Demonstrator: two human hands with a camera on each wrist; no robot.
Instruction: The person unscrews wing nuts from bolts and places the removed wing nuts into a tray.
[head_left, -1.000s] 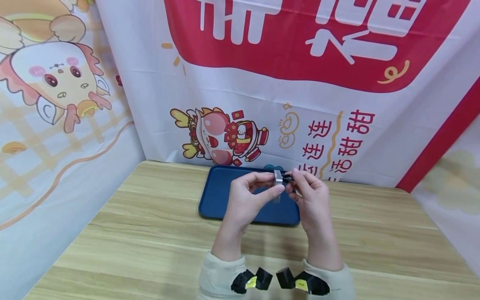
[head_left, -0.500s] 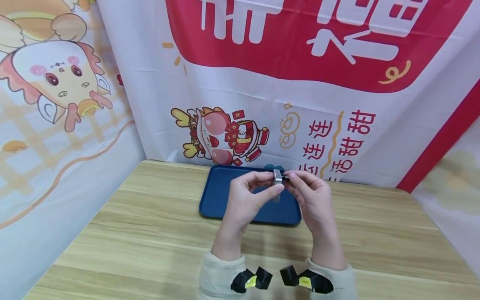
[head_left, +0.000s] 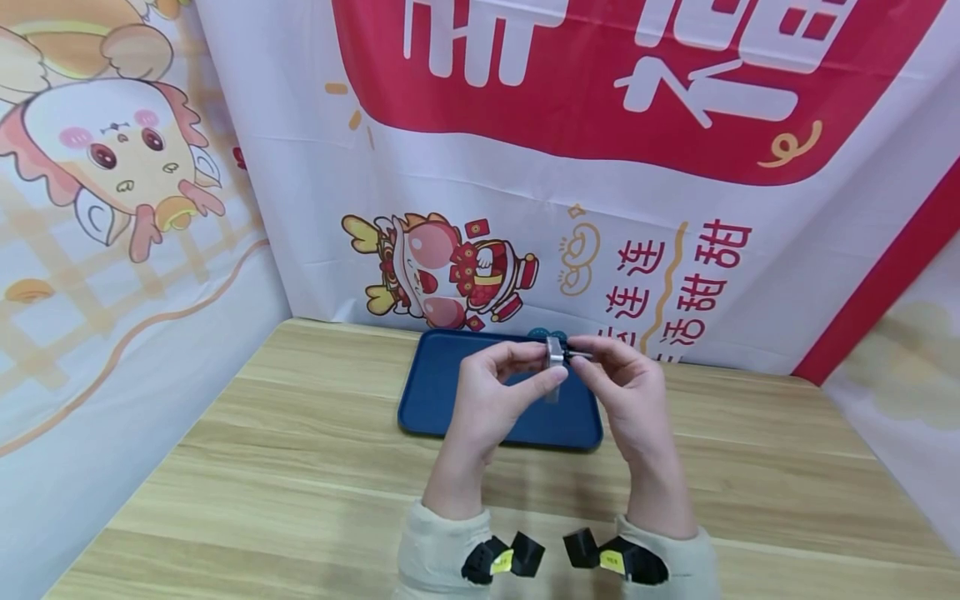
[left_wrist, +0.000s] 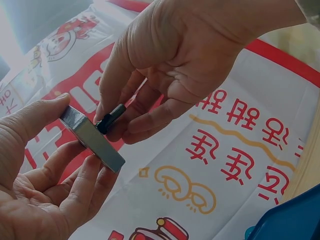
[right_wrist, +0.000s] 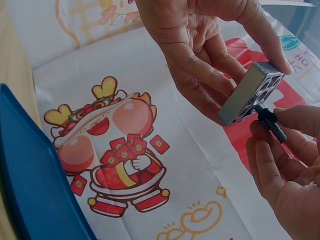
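My left hand (head_left: 491,400) grips a silver rectangular metal block (right_wrist: 245,95) by its edges, thumb on one end and fingers on the other. Hollows show in the face turned to the right. A threaded bolt (left_wrist: 119,112) sticks out from that face, with a dark nut-like piece (right_wrist: 267,117) around it close to the block. The thumb and index finger of my right hand (head_left: 636,400) pinch this dark piece, and the bolt's end pokes out between them. Both hands are held up above the blue tray (head_left: 423,404).
The tray lies on a wood-grain table (head_left: 300,492), near its back edge. Behind it hangs a printed cloth (head_left: 300,208) with red lettering and cartoon figures, and another printed cloth (head_left: 225,325) stands at the left.
The right hand has shifted slightly rightward and its fingers have changed position around the bolt, leaving more of its end showing. The left hand and block have stayed nearly still.
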